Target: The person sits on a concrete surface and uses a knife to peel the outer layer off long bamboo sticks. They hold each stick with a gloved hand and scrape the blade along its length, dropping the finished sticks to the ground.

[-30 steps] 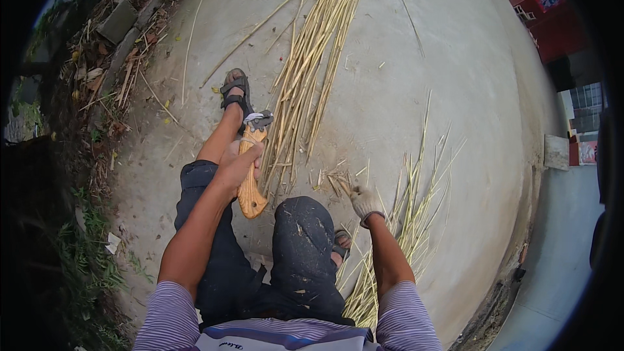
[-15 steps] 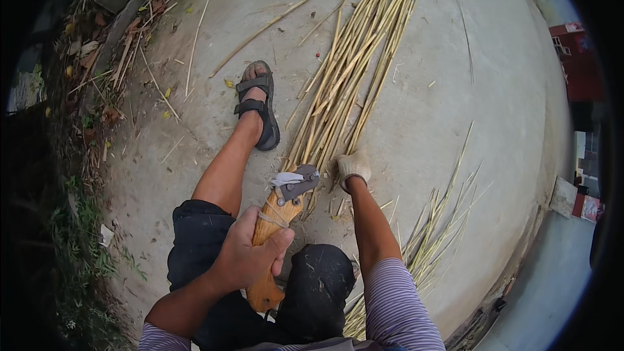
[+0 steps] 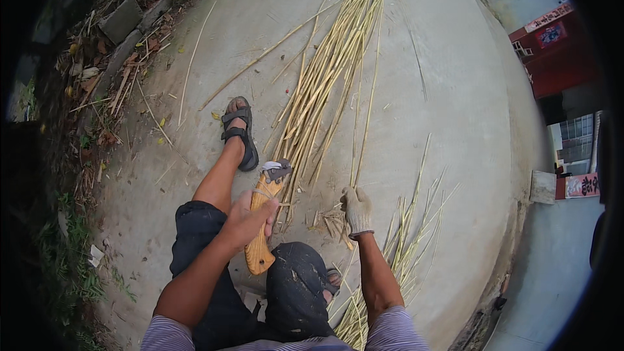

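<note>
My bare left hand is closed round a tool with a curved wooden handle. A grey metal piece sits at its top end, with white material tucked beside it and a cord wound below. I cannot make out a blade. My right hand, in a pale knitted glove, is closed on the near ends of a couple of thin stalks. These stretch away toward a long bundle of yellowish stalks on the concrete. The bundle's near end lies close to the tool's metal end.
Thin green-yellow stalks lie in a second pile at my right. Short cut bits are scattered between my hands. My sandalled foot stands left of the bundle. Bricks, dry leaves and weeds edge the left side; a pale wall borders the right.
My right hand has come back from the bundle's near end, and the thin stalks in it now stand apart from the rest. The view has shifted; my left hand still holds the tool.
</note>
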The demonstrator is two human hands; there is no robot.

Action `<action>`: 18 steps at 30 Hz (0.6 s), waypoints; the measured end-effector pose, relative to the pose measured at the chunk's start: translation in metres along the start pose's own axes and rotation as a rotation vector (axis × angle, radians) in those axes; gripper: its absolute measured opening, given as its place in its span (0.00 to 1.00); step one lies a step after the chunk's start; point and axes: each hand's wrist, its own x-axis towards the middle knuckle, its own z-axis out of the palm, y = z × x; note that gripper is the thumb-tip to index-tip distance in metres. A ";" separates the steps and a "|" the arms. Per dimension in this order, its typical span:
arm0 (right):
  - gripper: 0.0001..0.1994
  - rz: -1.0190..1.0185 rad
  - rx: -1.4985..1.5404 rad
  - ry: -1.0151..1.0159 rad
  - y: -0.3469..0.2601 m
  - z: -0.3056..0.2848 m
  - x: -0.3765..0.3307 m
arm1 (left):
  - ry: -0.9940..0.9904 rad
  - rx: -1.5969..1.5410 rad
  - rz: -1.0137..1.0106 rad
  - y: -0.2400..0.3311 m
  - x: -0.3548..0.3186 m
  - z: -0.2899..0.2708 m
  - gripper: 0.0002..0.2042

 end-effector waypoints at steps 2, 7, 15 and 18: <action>0.15 -0.105 -0.032 0.090 -0.001 -0.017 -0.036 | 0.024 0.028 0.022 -0.004 0.002 -0.002 0.15; 0.14 0.075 -0.438 0.086 0.055 -0.067 -0.105 | 0.040 0.065 0.059 -0.015 0.008 -0.003 0.15; 0.19 0.061 -0.099 0.048 0.011 -0.083 -0.181 | 0.035 0.030 0.120 -0.035 0.018 -0.012 0.13; 0.18 0.138 0.186 -0.025 -0.012 -0.109 -0.213 | 0.048 0.005 0.132 -0.039 0.017 -0.014 0.12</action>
